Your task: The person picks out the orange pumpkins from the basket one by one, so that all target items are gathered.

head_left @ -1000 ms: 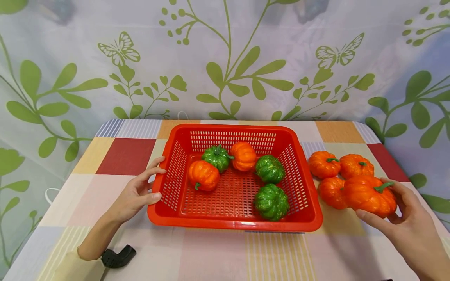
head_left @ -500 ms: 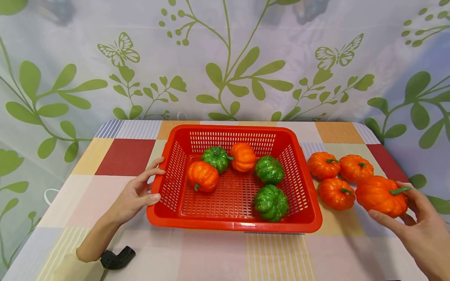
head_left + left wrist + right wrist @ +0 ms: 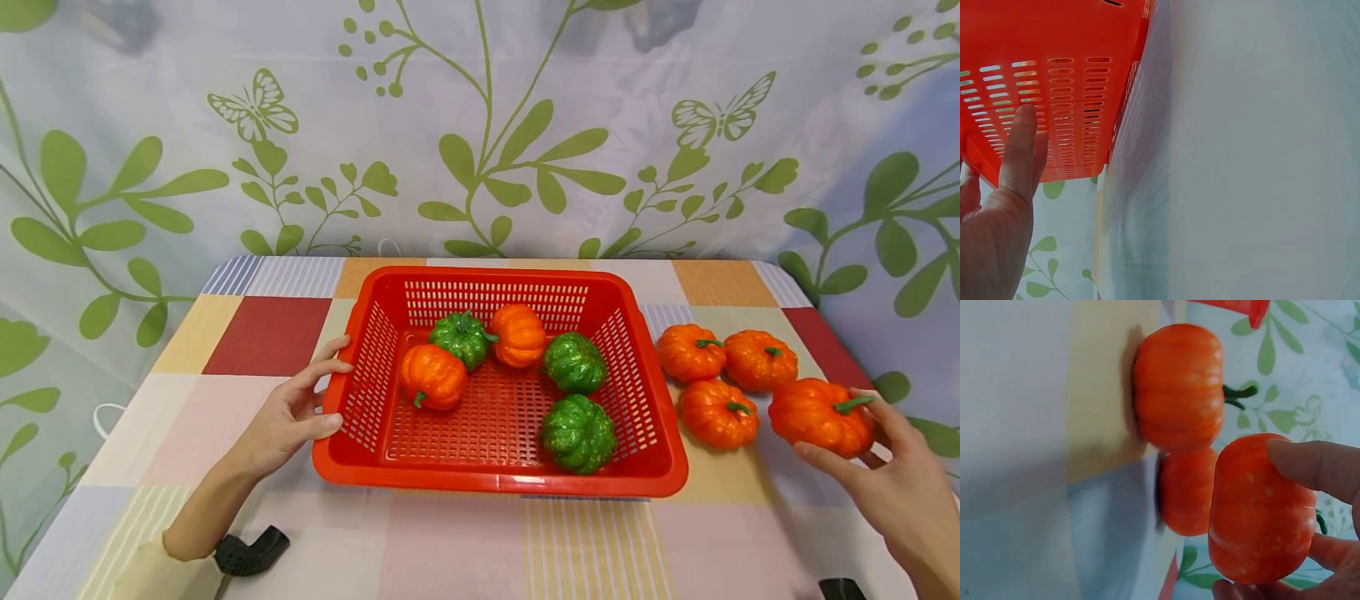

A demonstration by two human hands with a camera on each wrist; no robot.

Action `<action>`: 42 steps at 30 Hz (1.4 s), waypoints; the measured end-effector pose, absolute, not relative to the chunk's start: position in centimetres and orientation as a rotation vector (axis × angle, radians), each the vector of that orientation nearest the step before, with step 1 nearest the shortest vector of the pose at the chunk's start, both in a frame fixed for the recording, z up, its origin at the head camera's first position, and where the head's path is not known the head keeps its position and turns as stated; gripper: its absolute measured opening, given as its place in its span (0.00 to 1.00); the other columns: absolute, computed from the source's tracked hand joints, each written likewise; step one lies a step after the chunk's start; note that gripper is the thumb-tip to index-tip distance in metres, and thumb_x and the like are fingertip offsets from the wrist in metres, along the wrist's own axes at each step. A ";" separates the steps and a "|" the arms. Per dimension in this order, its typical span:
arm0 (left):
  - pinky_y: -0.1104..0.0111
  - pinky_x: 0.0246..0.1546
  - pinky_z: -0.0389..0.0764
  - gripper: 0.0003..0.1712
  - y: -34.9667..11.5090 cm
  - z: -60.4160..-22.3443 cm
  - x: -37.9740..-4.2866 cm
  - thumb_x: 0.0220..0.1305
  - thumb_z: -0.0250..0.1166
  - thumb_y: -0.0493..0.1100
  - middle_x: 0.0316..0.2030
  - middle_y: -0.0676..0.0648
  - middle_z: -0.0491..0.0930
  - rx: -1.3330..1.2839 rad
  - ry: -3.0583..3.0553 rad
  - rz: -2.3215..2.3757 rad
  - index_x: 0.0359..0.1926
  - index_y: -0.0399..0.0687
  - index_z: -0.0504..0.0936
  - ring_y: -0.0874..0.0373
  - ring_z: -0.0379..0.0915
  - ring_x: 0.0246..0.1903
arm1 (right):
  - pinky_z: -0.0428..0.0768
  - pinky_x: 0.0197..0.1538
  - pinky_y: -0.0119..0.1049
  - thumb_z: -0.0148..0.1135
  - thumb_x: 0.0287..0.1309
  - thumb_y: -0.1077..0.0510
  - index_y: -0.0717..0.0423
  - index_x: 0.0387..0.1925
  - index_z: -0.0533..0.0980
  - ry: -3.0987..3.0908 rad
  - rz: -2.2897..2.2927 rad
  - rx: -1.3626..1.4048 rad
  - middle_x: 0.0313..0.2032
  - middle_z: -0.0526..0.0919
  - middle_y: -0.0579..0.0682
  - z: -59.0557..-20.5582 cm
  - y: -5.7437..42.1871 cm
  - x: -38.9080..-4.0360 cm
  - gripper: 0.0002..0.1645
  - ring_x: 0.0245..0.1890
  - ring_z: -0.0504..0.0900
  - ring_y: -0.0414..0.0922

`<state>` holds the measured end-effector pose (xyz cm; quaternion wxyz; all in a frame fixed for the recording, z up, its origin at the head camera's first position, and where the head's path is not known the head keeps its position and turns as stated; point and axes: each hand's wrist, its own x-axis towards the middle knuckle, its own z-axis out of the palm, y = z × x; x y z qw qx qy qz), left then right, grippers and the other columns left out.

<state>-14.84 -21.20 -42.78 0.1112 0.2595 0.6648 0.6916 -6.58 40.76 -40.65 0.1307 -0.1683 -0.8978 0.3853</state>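
My right hand (image 3: 900,467) grips an orange toy pumpkin (image 3: 821,417) with a green stem, thumb at its near side and fingers behind. The right wrist view shows the held pumpkin (image 3: 1263,509) between thumb and fingers, seemingly just off the cloth. To its left lie three more orange pumpkins, the nearest of them (image 3: 718,414) close beside it. At the left side of a red plastic basket (image 3: 495,482), my left hand (image 3: 281,425) holds the rim. In the left wrist view its fingers (image 3: 1020,147) lie against the slotted outer wall.
Inside the basket are two orange pumpkins, one at the left (image 3: 433,377), and three green ones, one at the front right (image 3: 579,433). A patchwork cloth (image 3: 457,542) covers the table. A leaf-printed curtain (image 3: 420,125) hangs behind the far edge.
My right hand has carried its pumpkin rightward, away from the other orange ones, uncovering the nearest pumpkin's stem. It now looks slightly lower. The left hand and basket stay almost still.
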 end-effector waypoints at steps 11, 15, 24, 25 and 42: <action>0.55 0.48 0.81 0.28 -21.1 -42.7 -14.8 0.62 0.56 0.25 0.76 0.45 0.40 0.783 1.929 2.045 0.63 0.39 0.67 0.46 0.62 0.63 | 0.58 0.42 0.06 0.71 0.57 0.57 0.62 0.66 0.59 -2.735 1.074 -0.440 0.50 0.64 0.54 -42.4 42.0 -7.4 0.41 0.45 0.59 0.31; 0.55 0.48 0.81 0.28 -21.1 -42.7 -14.8 0.62 0.56 0.25 0.76 0.45 0.40 0.796 1.921 2.053 0.63 0.39 0.68 0.45 0.64 0.62 | 0.58 0.43 0.07 0.70 0.58 0.57 0.63 0.67 0.58 -2.768 1.061 -0.419 0.54 0.63 0.62 -42.6 42.3 -7.7 0.42 0.45 0.59 0.31; 0.55 0.48 0.81 0.28 -21.1 -42.7 -14.8 0.62 0.56 0.25 0.76 0.45 0.41 0.778 1.936 2.049 0.63 0.41 0.68 0.46 0.63 0.62 | 0.54 0.71 0.55 0.64 0.64 0.54 0.67 0.73 0.46 -2.885 1.070 -0.485 0.64 0.54 0.77 -42.3 42.4 -8.3 0.49 0.57 0.54 0.71; 0.55 0.48 0.81 0.28 -21.1 -42.7 -14.8 0.62 0.56 0.25 0.76 0.45 0.41 0.774 1.935 2.049 0.63 0.41 0.68 0.46 0.63 0.62 | 0.51 0.70 0.64 0.63 0.65 0.54 0.68 0.73 0.44 -2.892 1.093 -0.486 0.65 0.52 0.79 -42.2 42.5 -8.3 0.50 0.58 0.53 0.72; 0.54 0.48 0.81 0.28 -21.0 -42.8 -14.9 0.62 0.56 0.26 0.76 0.45 0.40 0.790 1.915 2.056 0.64 0.42 0.68 0.45 0.63 0.62 | 0.46 0.74 0.44 0.61 0.66 0.55 0.73 0.73 0.39 -2.941 1.098 -0.432 0.64 0.52 0.81 -42.4 42.2 -8.4 0.52 0.60 0.52 0.71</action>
